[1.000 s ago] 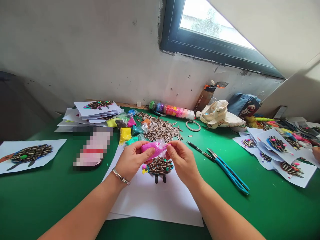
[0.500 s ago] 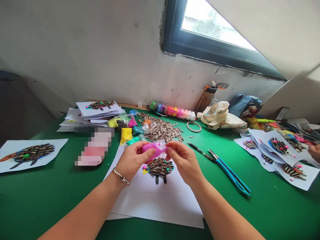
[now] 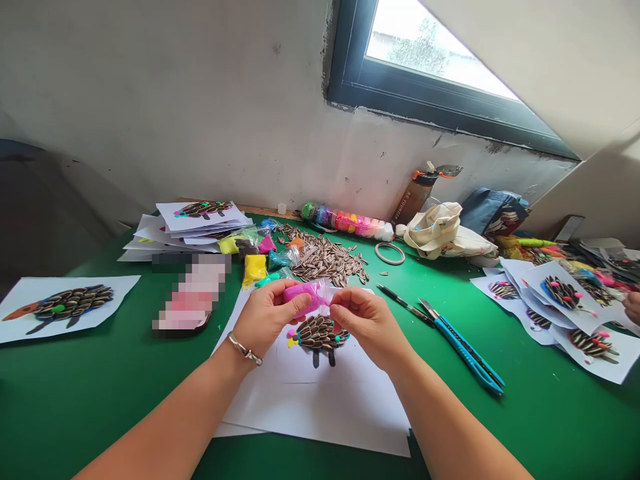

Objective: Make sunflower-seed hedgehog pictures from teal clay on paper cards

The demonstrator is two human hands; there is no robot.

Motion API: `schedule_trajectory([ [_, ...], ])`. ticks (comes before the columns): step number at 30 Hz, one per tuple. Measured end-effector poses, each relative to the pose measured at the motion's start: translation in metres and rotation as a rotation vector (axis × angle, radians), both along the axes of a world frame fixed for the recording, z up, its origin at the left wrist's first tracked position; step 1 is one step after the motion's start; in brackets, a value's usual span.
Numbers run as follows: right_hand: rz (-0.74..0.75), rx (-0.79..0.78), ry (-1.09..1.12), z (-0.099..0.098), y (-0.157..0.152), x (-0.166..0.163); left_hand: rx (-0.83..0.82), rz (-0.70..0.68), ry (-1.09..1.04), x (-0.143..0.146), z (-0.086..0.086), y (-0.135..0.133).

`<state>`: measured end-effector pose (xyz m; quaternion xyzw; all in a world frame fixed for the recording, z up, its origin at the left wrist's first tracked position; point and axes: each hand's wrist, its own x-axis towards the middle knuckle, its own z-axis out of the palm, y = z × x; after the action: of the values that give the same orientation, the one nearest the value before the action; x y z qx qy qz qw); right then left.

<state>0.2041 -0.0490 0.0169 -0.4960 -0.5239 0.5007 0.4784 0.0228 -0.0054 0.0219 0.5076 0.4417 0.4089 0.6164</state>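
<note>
My left hand is closed around a clear bag of pink modelling clay, its thumb pressed along the near side. At the bag's crinkled end my right hand pinches the plastic between thumb and fingertips; whether a bit of clay is there too, I cannot tell. Just below both hands lies a white sheet of paper bearing a bird-like figure made of striped sunflower seeds, with dark legs, a yellow and pink head and small teal dots. My hands hide part of the sheet's upper edge.
Behind are a pile of sunflower seeds, a yellow clay bag and a tape roll. To the right lie a black pen and a blue utility knife. Another person's hand is at the right edge, near seed pictures.
My right fingertips have shifted slightly down at the bag's end and curled more. My left hand keeps its hold on the bag. The view has moved slightly.
</note>
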Motion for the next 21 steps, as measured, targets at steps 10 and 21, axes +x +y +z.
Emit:
schedule_trajectory([
  [10,-0.037,0.003,-0.055,-0.004,0.0032,0.0001,0.008,-0.02,-0.016,-0.002,-0.005,0.0028],
  [21,0.01,-0.174,0.098,0.0005,0.0054,0.0022,0.041,-0.031,0.051,0.0004,0.0035,-0.001],
])
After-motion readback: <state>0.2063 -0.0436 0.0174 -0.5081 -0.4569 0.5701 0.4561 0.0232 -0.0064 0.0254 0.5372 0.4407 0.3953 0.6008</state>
